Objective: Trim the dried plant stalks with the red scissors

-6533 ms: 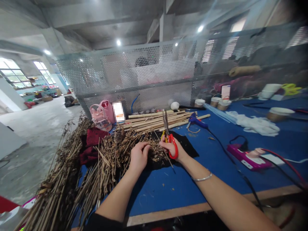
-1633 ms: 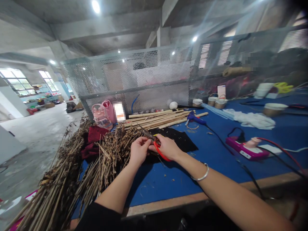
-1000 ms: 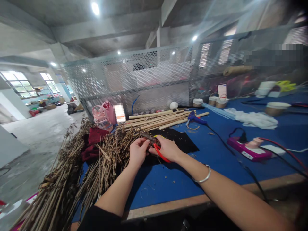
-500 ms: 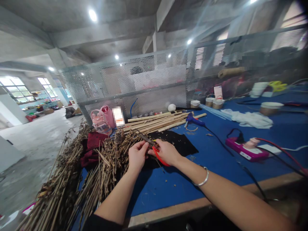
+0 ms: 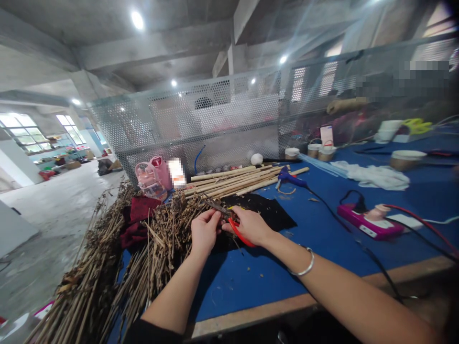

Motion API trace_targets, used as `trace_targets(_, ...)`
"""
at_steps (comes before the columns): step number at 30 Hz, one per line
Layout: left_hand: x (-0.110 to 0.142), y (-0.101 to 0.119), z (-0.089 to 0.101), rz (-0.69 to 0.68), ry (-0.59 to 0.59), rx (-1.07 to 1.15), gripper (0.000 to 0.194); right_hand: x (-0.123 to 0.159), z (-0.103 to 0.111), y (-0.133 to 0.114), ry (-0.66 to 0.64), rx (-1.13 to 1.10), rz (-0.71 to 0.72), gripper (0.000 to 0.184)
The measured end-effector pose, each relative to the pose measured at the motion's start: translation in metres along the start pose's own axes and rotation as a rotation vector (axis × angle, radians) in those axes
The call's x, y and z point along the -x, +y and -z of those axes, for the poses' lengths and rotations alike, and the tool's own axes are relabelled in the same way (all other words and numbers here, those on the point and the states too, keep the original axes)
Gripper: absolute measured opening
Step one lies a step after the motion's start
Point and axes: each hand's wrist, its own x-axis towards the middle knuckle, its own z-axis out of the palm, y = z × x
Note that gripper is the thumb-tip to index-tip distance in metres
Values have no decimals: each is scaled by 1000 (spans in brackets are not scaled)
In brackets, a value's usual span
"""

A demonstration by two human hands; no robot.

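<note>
Red-handled scissors (image 5: pixel 239 233) near centre, right hand (image 5: pixel 253 225) curled around them, left hand (image 5: pixel 203 232) pinched just beside at nine o'clock, contents hidden, dried stems (image 5: pixel 165 234) beyond, open blue surface (image 5: pixel 251 291) toward six, ending at a wooden edge (image 5: pixel 258 310).

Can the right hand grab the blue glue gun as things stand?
Probably not cleanly: the path to the glue gun looks open, but the right hand holds the red-handled scissors.
</note>
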Motion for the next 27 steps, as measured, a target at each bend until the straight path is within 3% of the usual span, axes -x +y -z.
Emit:
trace_targets(6,2,7,-2,82,-61,90,31,-2,1,3,12,-99,-5,36)
trace_targets(9,5,8,-3,206,-218,28,29,-5,2,9,19,-143,-26,33)
trace_targets(13,9,4,-7,199,-385,-66,23,-6,2,12,10,-148,-36,32)
trace_targets(19,9,-2,-9,149,-402,-82,24,-4,4,9,63,-55,-53,34)
trace_targets(27,8,-6,-8,124,-352,-114,24,-5,8,10,24,-4,-39,37)
